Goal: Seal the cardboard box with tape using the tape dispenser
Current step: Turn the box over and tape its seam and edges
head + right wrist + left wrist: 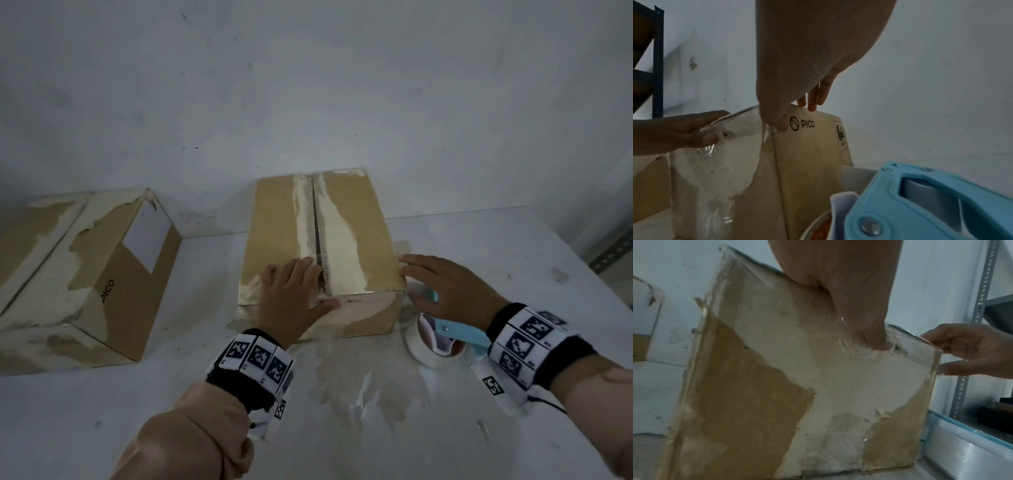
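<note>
Left hand [291, 294] flat, pressing tape end on box [356, 240]; right hand [448, 291] relaxed, steadying corner. Next: grab dispenser [455, 334], lower right.

Dim, cool, bluish light throughout, with grainy detail. The head view darkens toward its corners and bends straight edges. Glare streaks the clear tape [865, 344] in the left wrist view; both wrist views look soft.

Right hand [797, 73] touches the PICO cardboard box [809, 155]; blue tape dispenser [931, 203] lies just beside
</note>
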The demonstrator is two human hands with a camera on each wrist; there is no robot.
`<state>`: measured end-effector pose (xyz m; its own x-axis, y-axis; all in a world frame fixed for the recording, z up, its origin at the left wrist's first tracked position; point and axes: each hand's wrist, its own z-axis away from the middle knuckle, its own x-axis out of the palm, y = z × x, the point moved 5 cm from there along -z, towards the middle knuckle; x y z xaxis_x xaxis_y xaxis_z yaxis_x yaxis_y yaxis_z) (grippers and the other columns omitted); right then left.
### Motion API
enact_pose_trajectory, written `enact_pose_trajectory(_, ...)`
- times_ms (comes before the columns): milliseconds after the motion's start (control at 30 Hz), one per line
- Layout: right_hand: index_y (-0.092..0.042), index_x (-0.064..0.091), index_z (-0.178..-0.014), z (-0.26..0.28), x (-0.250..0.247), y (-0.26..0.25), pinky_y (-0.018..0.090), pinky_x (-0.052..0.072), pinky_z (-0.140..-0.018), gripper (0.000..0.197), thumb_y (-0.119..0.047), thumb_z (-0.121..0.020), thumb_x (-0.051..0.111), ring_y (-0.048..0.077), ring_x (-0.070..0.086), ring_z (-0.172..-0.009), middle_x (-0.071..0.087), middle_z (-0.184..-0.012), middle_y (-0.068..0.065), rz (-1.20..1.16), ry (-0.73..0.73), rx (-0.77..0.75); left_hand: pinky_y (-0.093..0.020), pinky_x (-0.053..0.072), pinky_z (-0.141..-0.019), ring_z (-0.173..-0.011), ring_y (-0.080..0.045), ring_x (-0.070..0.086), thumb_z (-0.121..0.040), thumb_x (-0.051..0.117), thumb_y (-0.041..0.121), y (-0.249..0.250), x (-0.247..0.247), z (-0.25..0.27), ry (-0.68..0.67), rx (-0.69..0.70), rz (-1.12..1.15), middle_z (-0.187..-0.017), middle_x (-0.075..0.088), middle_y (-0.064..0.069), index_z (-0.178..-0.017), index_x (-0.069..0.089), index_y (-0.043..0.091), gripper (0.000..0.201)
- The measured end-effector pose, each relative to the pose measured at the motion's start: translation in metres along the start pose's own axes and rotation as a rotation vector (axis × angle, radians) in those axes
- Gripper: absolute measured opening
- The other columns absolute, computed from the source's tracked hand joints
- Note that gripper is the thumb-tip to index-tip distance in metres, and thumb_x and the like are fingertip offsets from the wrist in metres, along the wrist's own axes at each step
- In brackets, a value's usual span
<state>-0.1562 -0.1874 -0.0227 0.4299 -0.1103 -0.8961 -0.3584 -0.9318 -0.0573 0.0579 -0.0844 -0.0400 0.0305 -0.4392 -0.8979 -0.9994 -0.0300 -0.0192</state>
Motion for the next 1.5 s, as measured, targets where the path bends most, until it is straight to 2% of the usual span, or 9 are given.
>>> enact_pose_trajectory(100,-0.001,0.065,-0.099,-0.003,0.003,-0.002,0.029,0.038,-0.086,0.04,-0.03,-0.072,0.063,0.018,0.048,-0.096,0.065,-0.107,0.019,-0.037,-0.013,-0.028,-0.041,0.047,-0.08,-0.095,-0.024,0.063,-0.08,0.029,0.072,0.0,0.002,0.001,-0.008,-0.005,0.001,-0.107,0.065,-0.004,-0.097,0.06,0.013,0.068)
enact_pose_trajectory(433,-0.014,0.051,-0.098,-0.014,0.006,0.001,0.031,0.051,-0.066,0.036,-0.039,-0.075,0.06,0.018,0.048,-0.087,0.056,-0.103,0.012,-0.197,-0.006,-0.057,-0.042,0.047,-0.081,-0.099,-0.024,0.063,-0.081,0.025,0.073,-0.001,0.002,0.001,-0.067,-0.022,-0.001,-0.111,0.065,-0.005,-0.101,0.056,0.014,0.07)
enact_pose_trajectory(633,-0.011,0.053,-0.087,-0.026,0.02,0.005,0.031,0.045,-0.074,0.04,-0.031,-0.065,0.08,0.018,0.046,-0.089,0.041,-0.102,-0.002,-0.454,-0.119,0.217,-0.042,0.047,-0.083,-0.1,-0.025,0.062,-0.083,0.023,0.072,0.0,0.0,0.001,-0.117,-0.039,0.01,-0.112,0.065,-0.005,-0.101,0.056,0.013,0.071)
enact_pose_trajectory(733,-0.007,0.056,-0.089,-0.03,0.018,0.005,0.034,0.048,-0.069,0.044,-0.035,-0.066,0.081,0.02,0.05,-0.083,0.045,-0.101,0.005,-0.384,-0.139,0.162,-0.042,0.047,-0.083,-0.1,-0.025,0.062,-0.083,0.022,0.073,0.0,0.0,0.0,-0.139,-0.047,0.022,-0.112,0.065,-0.006,-0.101,0.054,0.014,0.07)
enact_pose_trajectory(967,-0.013,0.038,-0.106,-0.019,0.033,-0.001,0.033,0.036,-0.082,0.096,-0.045,-0.031,0.089,0.033,0.053,-0.094,0.034,-0.118,0.008,-0.141,-0.2,0.07,-0.04,0.045,-0.083,-0.101,-0.024,0.062,-0.082,0.02,0.075,0.002,-0.003,-0.002,-0.225,-0.071,0.051,-0.111,0.065,-0.005,-0.1,0.055,0.015,0.072)
enact_pose_trajectory(1100,-0.014,0.043,-0.108,-0.02,0.02,-0.008,0.033,0.025,-0.088,0.087,-0.069,-0.045,0.064,0.023,0.041,-0.106,0.053,-0.115,0.012,-0.097,-0.099,0.06,-0.042,0.039,-0.093,-0.117,-0.024,0.055,-0.072,0.016,0.084,-0.003,-0.007,-0.003,-0.341,-0.084,0.186,-0.128,0.057,-0.007,-0.116,0.057,0.012,0.094)
enact_pose_trajectory(1233,-0.015,0.046,-0.108,-0.035,0.018,-0.029,0.035,0.027,-0.085,0.067,-0.067,-0.064,0.048,0.023,0.041,-0.105,0.062,-0.112,0.015,-0.076,-0.056,-0.044,-0.035,0.019,-0.111,-0.14,-0.017,0.022,-0.062,0.05,0.081,-0.026,-0.029,0.001,-0.492,-0.099,0.26,-0.155,0.018,0.002,-0.144,0.028,0.022,0.103)
enact_pose_trajectory(1367,-0.017,0.045,-0.115,-0.048,0.034,-0.047,0.035,0.029,-0.084,0.06,-0.062,-0.075,0.043,0.024,0.042,-0.104,0.062,-0.115,0.014,-0.037,-0.071,-0.097,-0.045,0.002,-0.115,-0.145,-0.015,-0.001,-0.032,0.002,0.101,-0.055,-0.03,0.018,-0.615,-0.072,0.062,-0.156,0.001,0.01,-0.148,0.01,0.03,0.136)
enact_pose_trajectory(1500,-0.017,0.048,-0.115,-0.05,0.039,-0.047,0.035,0.032,-0.079,0.048,-0.055,-0.092,0.03,0.027,0.044,-0.098,0.066,-0.109,0.015,0.002,-0.035,-0.21,-0.034,0.0,-0.115,-0.144,-0.015,-0.007,-0.03,0.021,0.097,-0.055,-0.02,0.031,-0.697,-0.081,0.153,-0.155,-0.01,0.008,-0.148,-0.001,0.027,0.138)
